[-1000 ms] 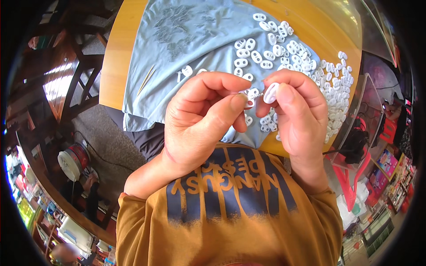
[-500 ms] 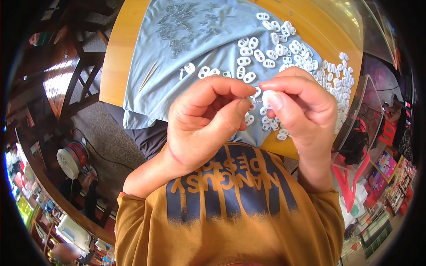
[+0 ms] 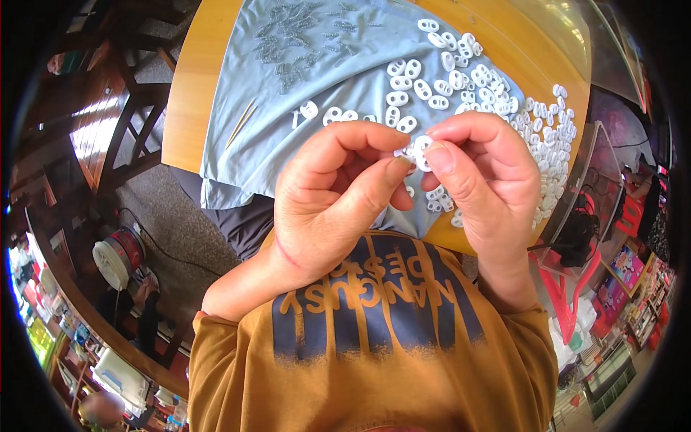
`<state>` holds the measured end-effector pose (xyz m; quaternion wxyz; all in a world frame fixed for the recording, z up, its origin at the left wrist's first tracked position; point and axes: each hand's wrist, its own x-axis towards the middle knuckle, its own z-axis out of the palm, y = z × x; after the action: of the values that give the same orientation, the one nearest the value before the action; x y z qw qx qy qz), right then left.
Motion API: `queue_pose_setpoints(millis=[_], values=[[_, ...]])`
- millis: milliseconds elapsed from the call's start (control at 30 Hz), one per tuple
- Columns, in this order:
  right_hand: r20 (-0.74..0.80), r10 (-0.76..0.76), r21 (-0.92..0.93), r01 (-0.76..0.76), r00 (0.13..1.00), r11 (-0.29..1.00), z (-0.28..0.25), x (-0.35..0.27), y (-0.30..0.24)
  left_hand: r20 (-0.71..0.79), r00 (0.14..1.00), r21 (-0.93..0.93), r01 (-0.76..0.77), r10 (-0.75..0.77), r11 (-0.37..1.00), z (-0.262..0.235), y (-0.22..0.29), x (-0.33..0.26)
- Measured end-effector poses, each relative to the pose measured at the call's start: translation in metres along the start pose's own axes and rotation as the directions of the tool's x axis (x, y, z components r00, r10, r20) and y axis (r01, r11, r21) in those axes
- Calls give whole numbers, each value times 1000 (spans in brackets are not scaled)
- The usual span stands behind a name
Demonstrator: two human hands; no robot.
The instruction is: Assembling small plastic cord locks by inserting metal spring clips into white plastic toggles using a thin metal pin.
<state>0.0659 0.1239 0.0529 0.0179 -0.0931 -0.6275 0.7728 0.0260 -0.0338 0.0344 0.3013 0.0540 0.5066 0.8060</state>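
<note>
In front of my chest both hands are close together, fingertips almost meeting. My right hand pinches a white oval plastic cord lock piece with two holes between thumb and forefinger. My left hand is closed in a pinch just left of it, on what looks like a small thin metal spring, mostly hidden by the fingertips. Beyond the hands, more white two-hole pieces lie scattered on a light blue cloth. A pile of small grey coil springs rests on the cloth's far left part.
The cloth covers part of a yellow wooden table. Two thin wooden sticks lie at its left. Many more white pieces are heaped on the right edge. A clear plastic bin stands at right, a white bucket-like object on the floor left.
The white piece in my right hand has turned to show its holed face and moved slightly left, nearer my left fingertips. The thin grey spring seen between the hands is now mostly hidden.
</note>
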Motion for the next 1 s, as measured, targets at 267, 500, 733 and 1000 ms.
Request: queue_pose_setpoints(millis=[267, 500, 733, 1000], values=[[17, -233, -338, 225, 972, 914, 1, -5, 2, -38, 999, -63, -35, 32, 997, 5, -1, 0], [10, -305, -397, 284, 952, 873, 2, -7, 4, 56, 995, -88, -77, 82, 993, -2, -7, 0], [10, -292, -368, 275, 956, 888, -1, -7, 5, 99, 991, -79, -83, 90, 993, -2, -7, 0], [95, -363, -441, 366, 927, 819, -1, -5, -2, 112, 988, 63, -109, 102, 992, -2, -7, -1]])
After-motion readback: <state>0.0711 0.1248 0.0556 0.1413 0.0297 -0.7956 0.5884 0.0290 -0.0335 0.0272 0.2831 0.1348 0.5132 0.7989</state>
